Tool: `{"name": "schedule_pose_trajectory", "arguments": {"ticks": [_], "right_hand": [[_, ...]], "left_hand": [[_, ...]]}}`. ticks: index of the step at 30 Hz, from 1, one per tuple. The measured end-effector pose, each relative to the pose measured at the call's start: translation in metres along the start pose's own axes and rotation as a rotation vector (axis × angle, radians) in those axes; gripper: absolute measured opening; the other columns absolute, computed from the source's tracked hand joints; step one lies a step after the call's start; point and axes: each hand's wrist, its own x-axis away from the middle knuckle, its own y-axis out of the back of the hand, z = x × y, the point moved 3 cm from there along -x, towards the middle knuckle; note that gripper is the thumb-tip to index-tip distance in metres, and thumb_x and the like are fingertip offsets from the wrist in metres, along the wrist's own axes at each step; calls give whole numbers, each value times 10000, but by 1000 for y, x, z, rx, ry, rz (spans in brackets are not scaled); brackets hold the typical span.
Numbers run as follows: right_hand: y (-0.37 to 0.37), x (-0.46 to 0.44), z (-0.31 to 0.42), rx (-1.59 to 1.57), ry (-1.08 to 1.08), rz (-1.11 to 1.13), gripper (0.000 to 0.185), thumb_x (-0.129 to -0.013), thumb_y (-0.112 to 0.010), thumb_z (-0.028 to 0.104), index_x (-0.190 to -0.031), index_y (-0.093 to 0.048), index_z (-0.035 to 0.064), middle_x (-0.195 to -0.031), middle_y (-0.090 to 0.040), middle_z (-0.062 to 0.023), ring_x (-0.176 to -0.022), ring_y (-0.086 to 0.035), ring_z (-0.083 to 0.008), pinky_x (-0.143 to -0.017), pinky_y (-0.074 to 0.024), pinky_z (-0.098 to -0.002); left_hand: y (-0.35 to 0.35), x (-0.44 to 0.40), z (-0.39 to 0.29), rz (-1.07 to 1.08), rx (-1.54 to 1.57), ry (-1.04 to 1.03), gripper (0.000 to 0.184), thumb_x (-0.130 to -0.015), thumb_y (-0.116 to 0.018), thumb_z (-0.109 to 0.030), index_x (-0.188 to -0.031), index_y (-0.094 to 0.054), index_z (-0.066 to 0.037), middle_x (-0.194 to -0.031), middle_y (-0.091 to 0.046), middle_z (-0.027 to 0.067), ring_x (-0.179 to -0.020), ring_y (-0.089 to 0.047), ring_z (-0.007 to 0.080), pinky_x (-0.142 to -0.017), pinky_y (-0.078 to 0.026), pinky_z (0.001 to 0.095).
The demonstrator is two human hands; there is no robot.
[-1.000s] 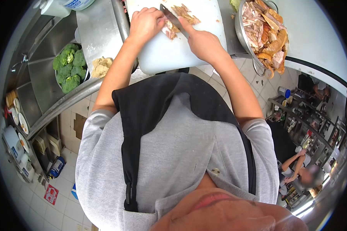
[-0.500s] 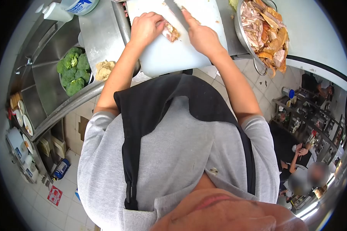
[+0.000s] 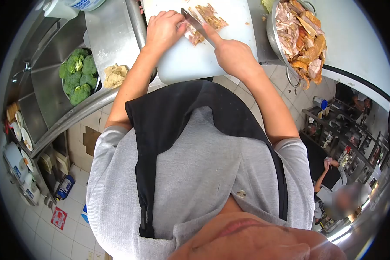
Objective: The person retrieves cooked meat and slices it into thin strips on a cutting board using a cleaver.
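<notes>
A white cutting board lies in front of me at the top of the head view. My left hand, fingers curled, presses on cooked meat at the board's middle. My right hand grips a knife, its index finger along the back of the blade. The blade slants to the upper left, its tip close to my left fingers. It lies over the meat, with several cut pieces on its far side. Most of the knife handle is hidden in my palm.
Right of the board stands a metal colander heaped with cooked meat. At left, broccoli fills a bowl in the sink; a pale lump lies on the metal ledge. Another person is in the background at lower right.
The knife has swung lower, its tip now beside my left fingers. My right hand has shifted slightly right and down. Cut pieces beyond the blade now show. My left hand stays nearly in place.
</notes>
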Motion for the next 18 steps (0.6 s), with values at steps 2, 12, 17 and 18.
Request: {"name": "schedule_pose_trajectory", "arguments": {"ticks": [2, 12, 17, 18], "right_hand": [[-7, -8, -2, -19, 7, -19, 797, -921, -542, 55, -1641, -284, 279, -786, -714, -195, -737, -700, -388, -724, -550, -499], [-27, -24, -5, -122, -15, -89, 731, -960, -534, 94, -1626, -309, 294, -783, -707, -208, -747, -695, -405, -734, -548, -517], [-15, -24, -20, -134, -5, -221, 704, -975, -531, 107, -1620, -319, 292, -750, -697, -208, -716, -690, -410, -718, -551, -519], [-5, -15, -18, -97, -21, -188, 711, -972, -538, 106, -1622, -315, 288, -741, -695, -204, -708, -689, -405, -709, -551, -516]], "left_hand": [[-3, 2, 1, 1, 1, 18, 145, -843, -739, -276, -934, -749, -164, -934, -695, -6, -969, -651, 244, -833, -470, 446], [-4, 5, -1, -21, 0, 49, 122, -828, -748, -259, -918, -753, -177, -939, -703, -9, -987, -649, 246, -825, -460, 450], [-2, 6, 0, -19, 0, 69, 132, -824, -754, -255, -932, -757, -180, -968, -709, -7, -1012, -648, 248, -850, -459, 444], [-2, 9, 0, -37, 23, 65, 138, -823, -755, -252, -940, -755, -180, -984, -709, -5, -1018, -648, 249, -858, -459, 443]]}}
